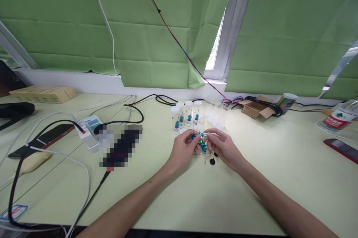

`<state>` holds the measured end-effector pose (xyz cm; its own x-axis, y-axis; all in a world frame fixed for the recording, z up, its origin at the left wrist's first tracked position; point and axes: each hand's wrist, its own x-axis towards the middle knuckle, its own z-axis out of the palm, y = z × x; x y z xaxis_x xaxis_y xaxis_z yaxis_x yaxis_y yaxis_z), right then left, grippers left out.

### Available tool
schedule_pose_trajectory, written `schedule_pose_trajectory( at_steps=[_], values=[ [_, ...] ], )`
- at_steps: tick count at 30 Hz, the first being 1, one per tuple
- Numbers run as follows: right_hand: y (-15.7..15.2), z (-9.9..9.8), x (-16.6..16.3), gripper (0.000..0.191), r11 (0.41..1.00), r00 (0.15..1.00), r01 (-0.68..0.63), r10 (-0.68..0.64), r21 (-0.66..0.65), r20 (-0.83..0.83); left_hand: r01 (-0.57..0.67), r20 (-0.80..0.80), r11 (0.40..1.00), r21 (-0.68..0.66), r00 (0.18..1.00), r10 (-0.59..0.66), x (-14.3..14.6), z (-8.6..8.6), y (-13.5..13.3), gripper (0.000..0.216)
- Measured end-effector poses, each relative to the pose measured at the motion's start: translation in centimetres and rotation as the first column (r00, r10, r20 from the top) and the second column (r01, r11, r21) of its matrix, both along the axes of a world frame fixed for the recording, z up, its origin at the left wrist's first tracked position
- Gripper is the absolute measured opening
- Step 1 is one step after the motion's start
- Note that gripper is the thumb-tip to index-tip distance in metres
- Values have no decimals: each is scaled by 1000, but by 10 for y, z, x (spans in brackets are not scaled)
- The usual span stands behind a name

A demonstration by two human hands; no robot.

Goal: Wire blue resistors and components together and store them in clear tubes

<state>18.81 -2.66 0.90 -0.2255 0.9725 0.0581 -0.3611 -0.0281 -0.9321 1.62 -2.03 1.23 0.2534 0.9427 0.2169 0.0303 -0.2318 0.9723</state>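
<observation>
My left hand [181, 148] is closed in a pinch around a small shiny blue piece [194, 137] with a thin dark stem rising from it. Facing it, my right hand [223, 145] also pinches, its fingertips at a tiny pale blue part [201, 133]; what exactly it grips is too small to make out. More blue and green metallic pieces [203, 146] lie between and under the hands. Close to the right wrist sits a black round disc [212, 161], with a second dark one partly hidden by the fingers. Just beyond the hands stand several clear white-capped tubes [175, 120] containing blue pieces on stems.
Clear plastic parts [214, 120] lie behind my right hand. Farther right are an open cardboard box [256, 108], a printed can [287, 103], a labelled bottle [339, 119] and a red-edged phone [342, 149]. On the left are a white power strip [91, 137], tangled cables and a pixelated dark device [123, 148].
</observation>
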Motion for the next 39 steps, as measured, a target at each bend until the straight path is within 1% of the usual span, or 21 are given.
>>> schedule_pose_trajectory(
  at_steps=[7,15,24,33,39],
  values=[
    [0,-1,0,22,999,1000,31,-30,36,-7,10,19,1000,-3,1000,-10,0,-2,1,22],
    [0,-1,0,20,998,999,37,-36,48,-9,29,21,1000,8,999,-29,-1,-4,2,23],
    [-1,2,-1,24,995,998,57,-59,78,18,73,35,997,-26,997,-72,-1,-2,0,23],
    [1,-5,1,28,995,998,51,-54,82,39,43,-38,999,12,998,-42,1,1,-3,23],
    [3,-6,0,33,997,998,47,-49,62,27,51,-54,998,28,997,-49,2,-3,-3,23]
  ],
)
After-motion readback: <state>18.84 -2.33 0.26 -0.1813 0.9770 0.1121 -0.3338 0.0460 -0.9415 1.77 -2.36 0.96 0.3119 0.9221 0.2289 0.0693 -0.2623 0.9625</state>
